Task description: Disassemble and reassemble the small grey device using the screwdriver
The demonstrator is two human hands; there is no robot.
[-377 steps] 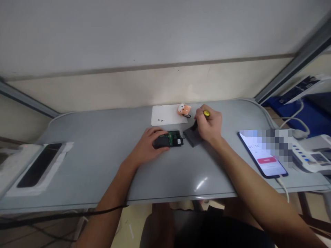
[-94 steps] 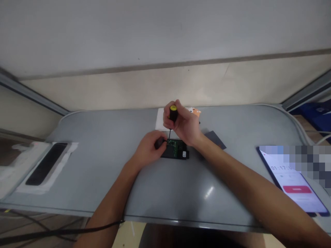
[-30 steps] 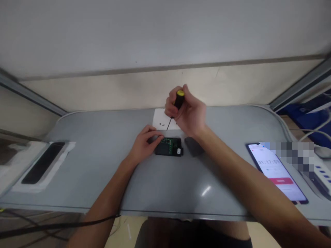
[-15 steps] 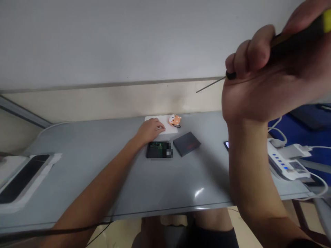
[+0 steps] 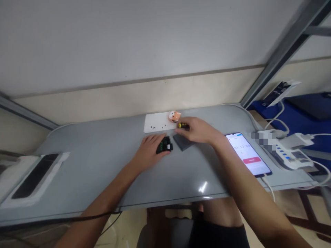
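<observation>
My left hand (image 5: 149, 150) is wrapped round a small dark case with a green circuit board (image 5: 161, 146), thumb along its near side and fingers over the far side. My right hand (image 5: 200, 130) grips a screwdriver (image 5: 183, 125) with a black and yellow handle; its thin shaft is hard to make out. Under that hand lies a flat dark cover (image 5: 182, 143), partly hidden. Behind the case, a white sheet of paper (image 5: 156, 119) carries several tiny dark screws (image 5: 151, 127). An orange and white animal-shaped pouch (image 5: 174, 116) rests at the sheet's right end.
A lit phone (image 5: 248, 155) lies on the grey desk (image 5: 98, 155) right of my right forearm, a cable plugged in. Beyond it sits a white power strip (image 5: 287, 155) with cables. At the left is a dark flat panel (image 5: 34, 175) on white material. A wall stands behind.
My right hand has come down from near the camera to the desk with the screwdriver. My left hand has moved from the paper onto the circuit board case.
</observation>
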